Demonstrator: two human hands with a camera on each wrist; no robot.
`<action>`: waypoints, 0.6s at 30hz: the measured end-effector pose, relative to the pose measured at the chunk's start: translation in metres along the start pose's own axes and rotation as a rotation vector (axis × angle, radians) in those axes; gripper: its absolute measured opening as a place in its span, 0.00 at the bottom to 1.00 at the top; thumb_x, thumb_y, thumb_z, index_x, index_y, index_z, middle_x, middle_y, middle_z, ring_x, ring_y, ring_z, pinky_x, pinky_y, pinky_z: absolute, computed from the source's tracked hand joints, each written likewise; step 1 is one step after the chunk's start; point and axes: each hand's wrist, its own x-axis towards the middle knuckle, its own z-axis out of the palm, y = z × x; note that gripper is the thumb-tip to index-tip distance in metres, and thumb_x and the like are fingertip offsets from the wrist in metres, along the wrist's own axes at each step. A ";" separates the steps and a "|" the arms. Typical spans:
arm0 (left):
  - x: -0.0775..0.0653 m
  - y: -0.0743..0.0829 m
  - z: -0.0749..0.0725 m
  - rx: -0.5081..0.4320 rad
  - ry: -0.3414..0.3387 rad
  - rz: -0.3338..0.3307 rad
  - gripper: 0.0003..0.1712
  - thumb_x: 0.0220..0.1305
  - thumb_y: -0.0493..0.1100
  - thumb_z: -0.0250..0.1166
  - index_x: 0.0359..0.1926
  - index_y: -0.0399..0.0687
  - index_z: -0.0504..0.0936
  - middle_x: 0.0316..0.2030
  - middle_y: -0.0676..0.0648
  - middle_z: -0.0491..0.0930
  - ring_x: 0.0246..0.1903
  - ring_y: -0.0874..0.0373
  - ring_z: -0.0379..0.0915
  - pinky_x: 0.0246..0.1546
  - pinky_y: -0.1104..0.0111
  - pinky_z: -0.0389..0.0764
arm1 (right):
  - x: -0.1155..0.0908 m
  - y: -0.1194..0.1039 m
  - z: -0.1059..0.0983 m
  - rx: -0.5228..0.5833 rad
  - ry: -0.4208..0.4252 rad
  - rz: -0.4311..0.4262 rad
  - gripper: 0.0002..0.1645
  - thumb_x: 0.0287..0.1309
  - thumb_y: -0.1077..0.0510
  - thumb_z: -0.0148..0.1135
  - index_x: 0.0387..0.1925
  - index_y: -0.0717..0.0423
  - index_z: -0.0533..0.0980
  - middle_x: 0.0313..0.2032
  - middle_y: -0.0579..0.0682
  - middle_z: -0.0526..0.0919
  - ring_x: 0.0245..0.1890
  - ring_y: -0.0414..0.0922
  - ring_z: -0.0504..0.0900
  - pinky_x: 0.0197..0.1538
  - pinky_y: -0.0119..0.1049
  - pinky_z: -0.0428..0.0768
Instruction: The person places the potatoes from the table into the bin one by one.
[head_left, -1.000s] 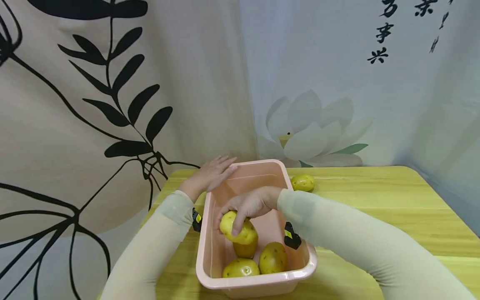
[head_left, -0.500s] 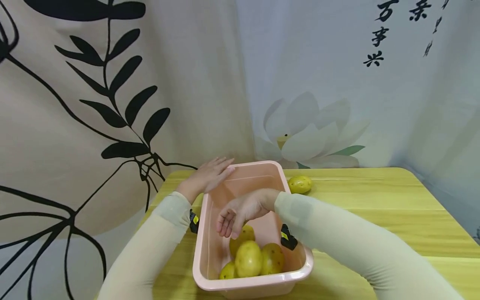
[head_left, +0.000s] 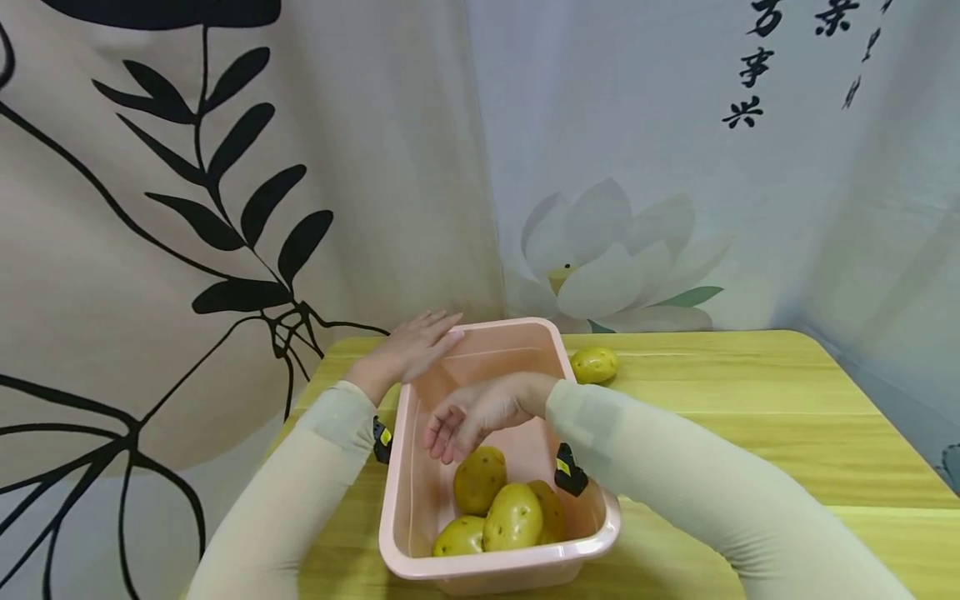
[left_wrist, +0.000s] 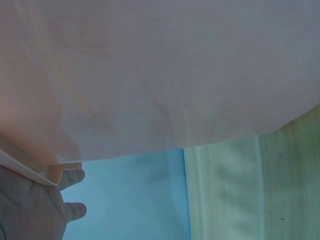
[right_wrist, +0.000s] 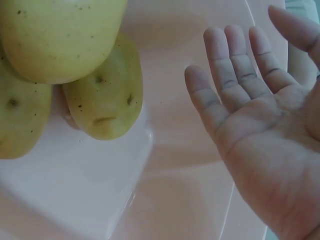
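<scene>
A pink plastic bin (head_left: pixel 405 546) holds several yellow potatoes (head_left: pixel 513 517), bunched toward its near end, one lying on top of the others. My right hand (head_left: pixel 487 412) hovers inside the bin's opening, just beyond the potatoes, fingers relaxed and nothing held. In the right wrist view the palm (right_wrist: pixel 270 145) shows bare, fingers spread beside the potatoes (right_wrist: pixel 62 40). My left hand (head_left: pixel 416 346) rests on the far left corner of the bin's rim with fingers extended. The left wrist view shows the bin's outer wall (left_wrist: pixel 150 75) and part of that hand (left_wrist: pixel 35 210) at the rim.
Another potato (head_left: pixel 595 365) lies on the yellow wood-grain table (head_left: pixel 735 417), just past the bin's far right side. Behind the table hangs a light curtain (head_left: pixel 397 167) with printed plants and writing.
My right hand has let go of a potato, which now lies on top of the others in the bin. The left hand stays on the rim; the view has shifted slightly.
</scene>
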 end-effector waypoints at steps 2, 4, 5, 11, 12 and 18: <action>0.000 0.000 0.000 -0.004 0.001 -0.001 0.39 0.71 0.71 0.31 0.76 0.60 0.51 0.74 0.45 0.48 0.73 0.45 0.36 0.70 0.48 0.40 | 0.000 -0.001 0.000 -0.002 -0.001 0.003 0.26 0.54 0.69 0.61 0.57 0.65 0.69 0.56 0.66 0.72 0.50 0.47 0.79 0.57 0.42 0.76; 0.001 0.000 0.000 -0.011 -0.001 -0.001 0.39 0.71 0.70 0.31 0.76 0.60 0.51 0.74 0.45 0.48 0.73 0.45 0.36 0.70 0.48 0.40 | -0.001 -0.001 0.000 -0.004 -0.003 0.004 0.27 0.54 0.69 0.60 0.58 0.66 0.68 0.56 0.67 0.72 0.50 0.48 0.78 0.57 0.41 0.76; 0.001 0.000 -0.001 -0.014 -0.003 -0.002 0.39 0.71 0.70 0.32 0.76 0.61 0.51 0.74 0.45 0.48 0.73 0.45 0.35 0.70 0.47 0.40 | -0.001 -0.001 -0.001 -0.004 -0.003 0.003 0.28 0.54 0.69 0.60 0.58 0.66 0.68 0.56 0.66 0.72 0.51 0.49 0.78 0.56 0.40 0.76; 0.002 -0.001 0.000 -0.010 -0.004 -0.009 0.39 0.71 0.70 0.30 0.76 0.61 0.50 0.75 0.46 0.47 0.74 0.46 0.35 0.70 0.47 0.40 | 0.001 0.000 -0.003 0.001 -0.011 -0.002 0.29 0.53 0.68 0.61 0.59 0.66 0.67 0.55 0.64 0.73 0.55 0.54 0.76 0.58 0.41 0.75; 0.001 -0.001 0.000 -0.009 -0.003 -0.007 0.39 0.71 0.70 0.30 0.76 0.61 0.50 0.75 0.46 0.47 0.74 0.46 0.35 0.70 0.47 0.41 | 0.001 0.001 -0.003 0.001 -0.012 0.000 0.29 0.53 0.68 0.61 0.58 0.66 0.67 0.55 0.64 0.73 0.55 0.53 0.76 0.58 0.41 0.75; 0.001 -0.002 0.001 -0.017 0.000 -0.001 0.40 0.70 0.71 0.29 0.76 0.60 0.51 0.75 0.46 0.47 0.74 0.45 0.35 0.70 0.46 0.41 | 0.002 0.000 -0.004 -0.004 -0.006 0.009 0.28 0.54 0.68 0.60 0.58 0.66 0.67 0.57 0.66 0.72 0.54 0.52 0.77 0.57 0.40 0.76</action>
